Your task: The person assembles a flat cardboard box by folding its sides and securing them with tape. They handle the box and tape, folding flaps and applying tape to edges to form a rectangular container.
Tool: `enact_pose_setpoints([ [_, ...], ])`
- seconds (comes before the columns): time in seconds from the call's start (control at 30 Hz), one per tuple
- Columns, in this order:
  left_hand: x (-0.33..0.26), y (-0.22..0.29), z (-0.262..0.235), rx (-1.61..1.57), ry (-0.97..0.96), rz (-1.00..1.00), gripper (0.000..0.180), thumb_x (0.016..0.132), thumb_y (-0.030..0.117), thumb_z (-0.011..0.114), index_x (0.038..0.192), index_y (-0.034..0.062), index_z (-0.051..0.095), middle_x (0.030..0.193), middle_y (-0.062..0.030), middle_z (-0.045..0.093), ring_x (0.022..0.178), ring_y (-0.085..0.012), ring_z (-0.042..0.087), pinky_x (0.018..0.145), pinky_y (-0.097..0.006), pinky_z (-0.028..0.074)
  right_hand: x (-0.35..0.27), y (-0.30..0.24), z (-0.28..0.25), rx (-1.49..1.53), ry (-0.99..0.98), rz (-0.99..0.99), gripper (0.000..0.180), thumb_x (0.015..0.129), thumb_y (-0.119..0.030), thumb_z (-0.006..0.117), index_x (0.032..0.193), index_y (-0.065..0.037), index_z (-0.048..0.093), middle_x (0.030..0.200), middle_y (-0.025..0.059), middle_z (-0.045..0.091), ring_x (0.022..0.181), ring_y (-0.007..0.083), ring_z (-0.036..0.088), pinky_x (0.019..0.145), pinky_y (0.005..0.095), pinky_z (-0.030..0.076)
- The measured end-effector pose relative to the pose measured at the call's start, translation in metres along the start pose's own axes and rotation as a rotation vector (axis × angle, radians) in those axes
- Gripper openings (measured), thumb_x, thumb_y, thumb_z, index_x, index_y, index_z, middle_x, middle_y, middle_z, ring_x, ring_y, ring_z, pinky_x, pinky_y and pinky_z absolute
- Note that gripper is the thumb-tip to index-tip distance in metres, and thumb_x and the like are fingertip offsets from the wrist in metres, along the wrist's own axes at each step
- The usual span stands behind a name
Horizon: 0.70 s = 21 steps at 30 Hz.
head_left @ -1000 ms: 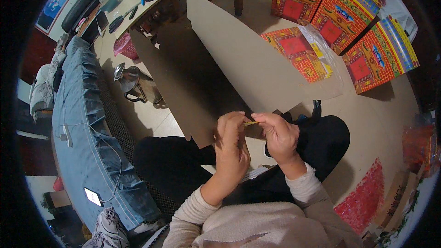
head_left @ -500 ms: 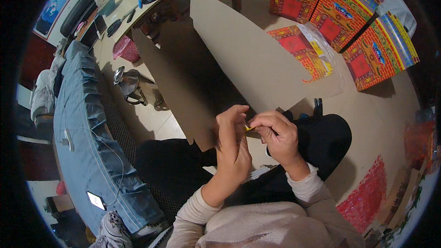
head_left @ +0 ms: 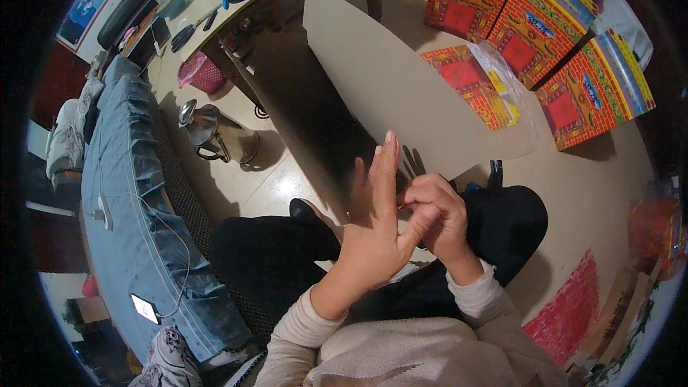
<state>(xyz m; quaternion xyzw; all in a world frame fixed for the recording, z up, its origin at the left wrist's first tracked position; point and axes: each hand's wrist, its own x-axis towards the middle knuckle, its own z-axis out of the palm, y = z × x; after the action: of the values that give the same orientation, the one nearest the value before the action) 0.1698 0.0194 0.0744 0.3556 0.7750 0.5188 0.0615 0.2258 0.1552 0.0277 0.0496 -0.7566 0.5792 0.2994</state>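
A large grey-brown cardboard box stands open between my knees, its inside deep in shadow. Over its near end my left hand is raised, fingers stretched out and pressed side by side. Close against its thumb side is my right hand, its fingers curled into a pinch. A thin yellow bit shows between the two hands; what it belongs to is hidden by my fingers.
Red brick-patterned cartons stand at the far right, near a flat printed sheet in clear plastic. To the left are a metal kettle, a pink basket and a blue-covered sofa. A cluttered table stands beyond.
My left hand has straightened its fingers, which were bent before. The right hand stays curled beside it, and the yellow bit is now mostly covered. The box's left side has shifted slightly right.
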Motion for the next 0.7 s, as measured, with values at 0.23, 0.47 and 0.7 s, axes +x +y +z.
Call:
enact_pose_setpoints([
  [0.23, 0.001, 0.001, -0.013, 0.221, -0.23, 0.124, 0.105, 0.074, -0.023, 0.055, 0.165, 0.0037, 0.01, 0.167, -0.0307, 0.016, 0.15, -0.0479, 0.03, 0.123, -0.048, 0.026, -0.003, 0.002, 0.0, -0.165, 0.049, -0.025, 0.022, 0.08, 0.016, 0.069, 0.094, 0.0, 0.065, 0.095, 0.0122, 0.069, 0.087, 0.0254, 0.07, 0.074, 0.0334, 0.057],
  [0.47, -0.007, -0.006, -0.008, 0.043, -0.221, 0.007, 0.103, 0.074, -0.024, 0.052, 0.165, 0.0019, 0.011, 0.166, -0.0364, 0.006, 0.152, -0.0502, 0.024, 0.122, -0.05, 0.025, 0.004, -0.004, -0.002, -0.106, 0.003, -0.083, 0.021, 0.08, 0.011, 0.076, 0.095, -0.002, 0.068, 0.095, 0.0124, 0.07, 0.085, 0.0255, 0.071, 0.072, 0.0338, 0.057],
  [0.7, -0.01, -0.005, -0.003, 0.134, -0.137, 0.036, 0.107, 0.07, -0.028, 0.045, 0.162, -0.0047, -0.005, 0.168, -0.0338, -0.003, 0.147, -0.0467, 0.037, 0.113, -0.046, 0.041, 0.004, 0.001, -0.007, -0.108, -0.069, -0.066, 0.028, 0.08, 0.005, 0.08, 0.103, -0.004, 0.068, 0.096, 0.0122, 0.07, 0.084, 0.0243, 0.07, 0.069, 0.0318, 0.056],
])
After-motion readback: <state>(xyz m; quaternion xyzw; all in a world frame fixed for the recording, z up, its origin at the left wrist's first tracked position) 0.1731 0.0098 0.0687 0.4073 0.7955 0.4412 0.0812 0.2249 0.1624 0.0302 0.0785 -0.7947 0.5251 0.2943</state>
